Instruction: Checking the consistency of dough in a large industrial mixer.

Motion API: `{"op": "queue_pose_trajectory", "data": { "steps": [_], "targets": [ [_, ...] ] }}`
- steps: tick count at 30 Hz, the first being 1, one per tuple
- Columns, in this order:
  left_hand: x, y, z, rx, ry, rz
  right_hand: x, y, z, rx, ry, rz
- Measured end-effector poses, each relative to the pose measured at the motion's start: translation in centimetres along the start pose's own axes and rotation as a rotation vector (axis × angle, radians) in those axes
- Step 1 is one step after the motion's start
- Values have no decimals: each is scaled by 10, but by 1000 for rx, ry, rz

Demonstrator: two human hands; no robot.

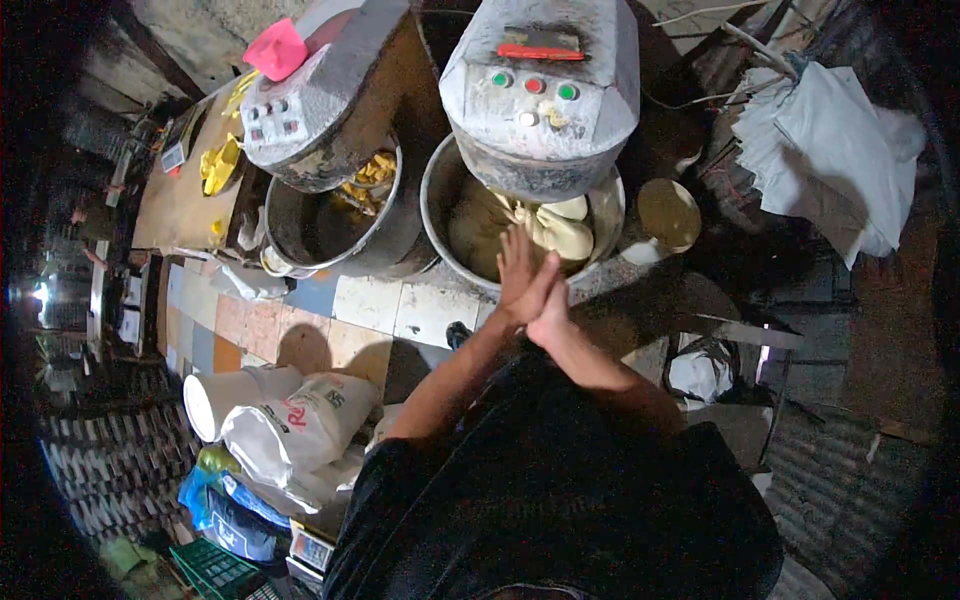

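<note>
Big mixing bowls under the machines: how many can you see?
2. The right bowl has pale dough in it; the left bowl, beside it, has yellow pieces in it. Both are partly covered from above, and dark areas could hide more.

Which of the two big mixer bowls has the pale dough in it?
The bowl on the right, beneath the mixer with the red strip. Smooth pale dough sits inside it; the left bowl shows yellow-brown clumps instead.

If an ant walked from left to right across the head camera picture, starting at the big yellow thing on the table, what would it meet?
Big yellow thing, left metal bowl, pale dough, round tan container, white plastic bundle.
</note>
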State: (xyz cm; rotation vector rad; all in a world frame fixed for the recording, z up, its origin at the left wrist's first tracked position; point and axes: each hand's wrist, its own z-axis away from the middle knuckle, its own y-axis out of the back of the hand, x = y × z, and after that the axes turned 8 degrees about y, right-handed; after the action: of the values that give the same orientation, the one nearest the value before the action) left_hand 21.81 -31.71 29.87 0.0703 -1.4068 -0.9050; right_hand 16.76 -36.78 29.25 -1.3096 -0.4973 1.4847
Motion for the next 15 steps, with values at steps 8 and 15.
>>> {"op": "queue_pose_trajectory", "data": {
  "steps": [8,15],
  "targets": [
    [-61,33,-48,280,129,730,32,-7,25,-210,-114,351],
    [-26,32,2,163,495,1450,22,-8,3,-539,27,832]
  ]
}}
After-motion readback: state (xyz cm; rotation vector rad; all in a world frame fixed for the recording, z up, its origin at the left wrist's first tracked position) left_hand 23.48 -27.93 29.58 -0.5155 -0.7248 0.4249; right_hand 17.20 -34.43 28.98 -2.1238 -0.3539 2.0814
